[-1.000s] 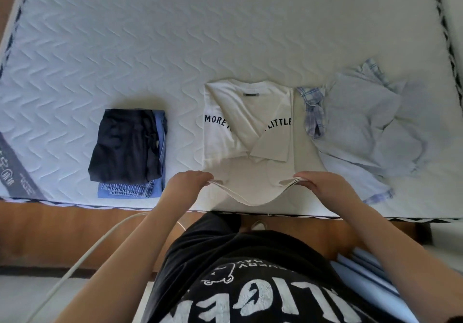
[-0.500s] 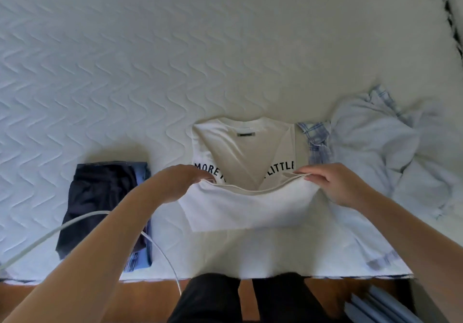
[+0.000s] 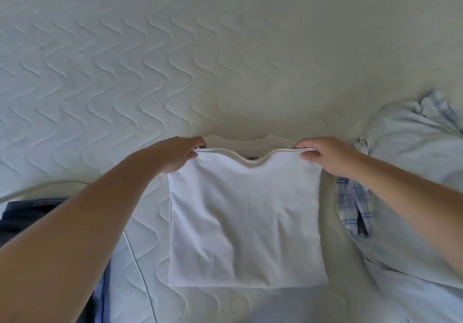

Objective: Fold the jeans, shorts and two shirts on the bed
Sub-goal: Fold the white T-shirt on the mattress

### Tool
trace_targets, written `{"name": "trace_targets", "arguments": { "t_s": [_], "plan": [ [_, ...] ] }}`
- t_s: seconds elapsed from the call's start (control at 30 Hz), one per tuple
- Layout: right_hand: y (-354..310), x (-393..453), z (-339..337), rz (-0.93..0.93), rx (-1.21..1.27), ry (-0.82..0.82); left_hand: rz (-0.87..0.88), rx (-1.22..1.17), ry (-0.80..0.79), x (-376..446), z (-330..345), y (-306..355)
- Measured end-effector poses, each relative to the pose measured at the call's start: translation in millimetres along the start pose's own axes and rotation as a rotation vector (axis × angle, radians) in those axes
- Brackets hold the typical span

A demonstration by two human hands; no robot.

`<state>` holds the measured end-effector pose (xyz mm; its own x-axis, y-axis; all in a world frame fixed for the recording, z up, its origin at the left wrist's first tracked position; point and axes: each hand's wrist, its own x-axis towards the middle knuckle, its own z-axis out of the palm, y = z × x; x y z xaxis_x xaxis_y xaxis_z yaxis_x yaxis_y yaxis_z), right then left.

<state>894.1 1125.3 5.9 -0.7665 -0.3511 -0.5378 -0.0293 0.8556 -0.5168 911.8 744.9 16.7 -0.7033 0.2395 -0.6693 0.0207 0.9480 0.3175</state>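
The white shirt (image 3: 245, 222) lies doubled over on the bed (image 3: 225, 59), its upper hem pinched at the corners by the left hand (image 3: 179, 156) and the right hand (image 3: 328, 156). Right of it sprawls the unfolded pale blue shirt (image 3: 413, 162); left of it sit dark folded clothes (image 3: 27, 218), beside a white cable (image 3: 142, 276).

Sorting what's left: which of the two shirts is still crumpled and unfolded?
The light blue shirt with plaid trim, heaped beside the right hand. The white T-shirt lies flat, doubled over, held by both hands.
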Motion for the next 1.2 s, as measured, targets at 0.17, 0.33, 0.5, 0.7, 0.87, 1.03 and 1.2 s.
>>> {"name": "trace_targets", "arguments": {
  "t_s": [0.17, 0.33, 0.5, 0.7, 0.87, 1.03, 1.2],
  "plan": [
    [22, 28, 26, 0.029, -0.007, 0.143, -0.067, 0.025, 0.107, 34, 13, -13],
    [24, 37, 34, 0.013, 0.002, 0.246, -0.098, -0.072, 0.262, 41, 25, -25],
    [18, 40, 31, -0.036, -0.034, 0.332, -0.058, -0.122, 0.332, 40, 23, -39],
    [23, 56, 34, 0.008, -0.189, 0.264, -0.100, -0.149, 0.393, 52, 25, -39],
    [25, 63, 38, 0.068, -0.229, 0.268, -0.021, 0.029, 0.518, 59, 33, -35],
    [26, 65, 36, 0.085, -0.220, 0.268, -0.145, -0.107, 0.464, 64, 39, -40],
    [23, 71, 17, 0.134, -0.175, 0.032, -0.255, -0.243, 0.108, 65, 12, -51]
  ]
}}
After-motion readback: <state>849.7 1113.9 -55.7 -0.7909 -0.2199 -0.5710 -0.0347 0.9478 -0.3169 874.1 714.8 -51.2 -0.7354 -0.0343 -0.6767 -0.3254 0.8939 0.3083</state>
